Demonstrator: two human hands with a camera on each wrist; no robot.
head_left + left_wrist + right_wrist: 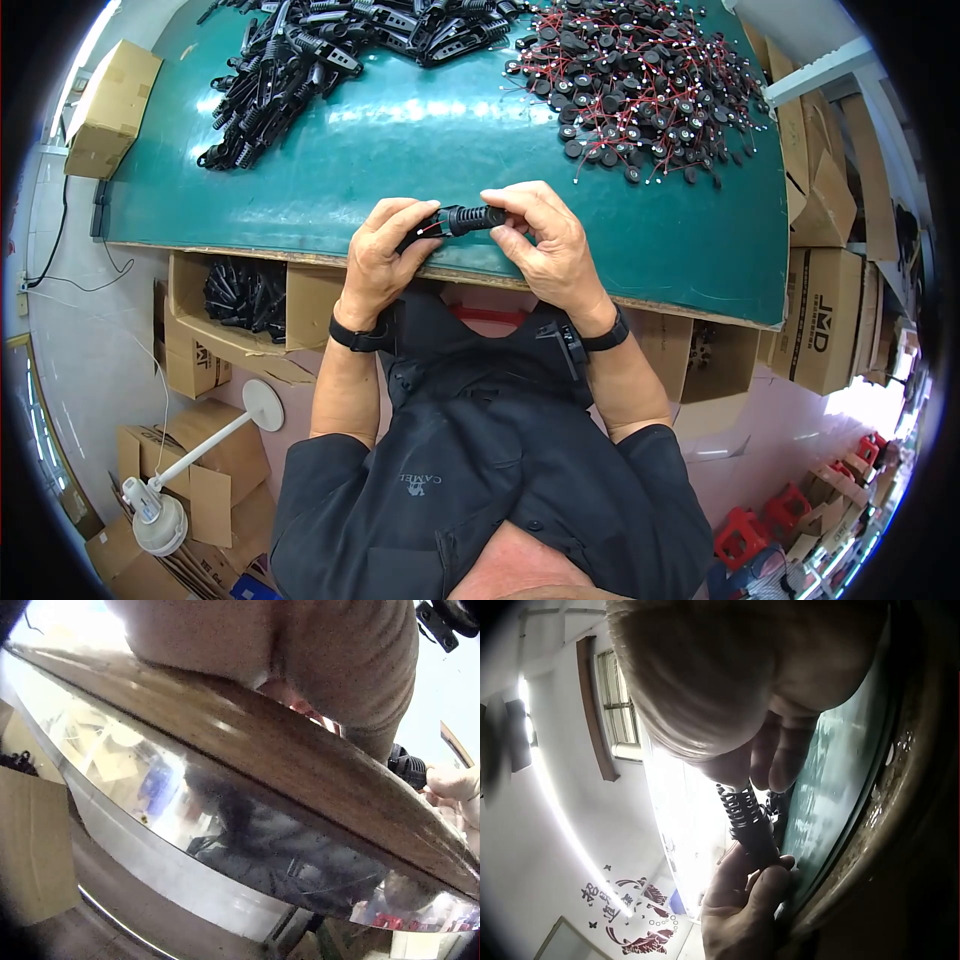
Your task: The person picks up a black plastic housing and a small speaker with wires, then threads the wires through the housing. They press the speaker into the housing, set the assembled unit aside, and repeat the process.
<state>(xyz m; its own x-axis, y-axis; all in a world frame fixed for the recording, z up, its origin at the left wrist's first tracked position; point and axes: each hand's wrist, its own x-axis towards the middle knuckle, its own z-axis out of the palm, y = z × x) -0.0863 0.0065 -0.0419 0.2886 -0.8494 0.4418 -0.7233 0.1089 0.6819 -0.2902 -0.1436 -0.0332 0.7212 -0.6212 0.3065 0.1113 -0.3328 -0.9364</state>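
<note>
A black plastic part with a ribbed, spring-like section (470, 219) is held level between both hands, close over the table's front edge. My left hand (383, 245) grips its wider left end between thumb and fingers. A thin red wire with a white tip (428, 229) lies along that end, by the left fingers. My right hand (545, 240) pinches the ribbed end between thumb and fingers. In the right wrist view the coil-like ribs (740, 808) show between the two hands. The left wrist view shows only the ribbed end (407, 766), near the right fingers.
On the green table (400, 150) lie a heap of similar black parts (300, 60) and a pile of round black pieces with red wires (640, 90). An open carton (305, 310) holding black parts is below the front edge. Cartons (820, 310) stand at the right.
</note>
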